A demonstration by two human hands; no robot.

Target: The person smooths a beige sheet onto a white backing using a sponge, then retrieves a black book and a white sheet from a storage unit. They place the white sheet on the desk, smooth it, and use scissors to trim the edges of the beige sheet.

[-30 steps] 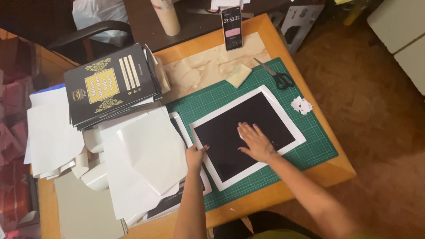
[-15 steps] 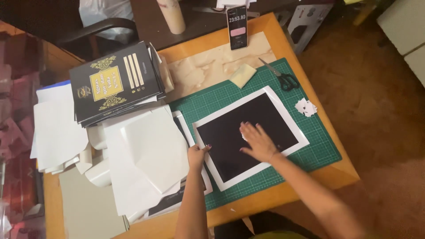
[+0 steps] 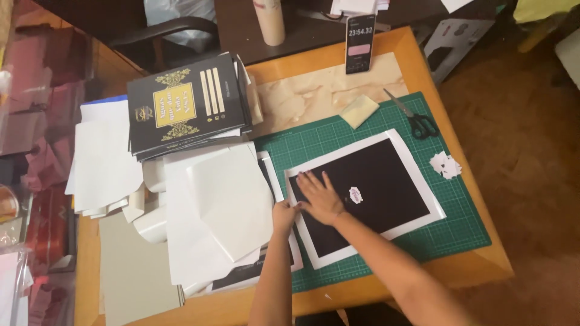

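The black sheet with a white border [image 3: 374, 187] lies tilted on the green cutting mat [image 3: 459, 229]. The right hand [image 3: 320, 196] presses flat on its left part, fingers spread; the left hand [image 3: 284, 216] pinches its left edge

Warm, dim indoor light, brightest on the white sheets [image 3: 205, 205] and the green mat [image 3: 447, 223]. The floor [image 3: 525, 151] and top edge fall into shadow. Glare streaks the clear wrapping [image 3: 36, 108] at far left. Detail is soft throughout; shadows are faint.
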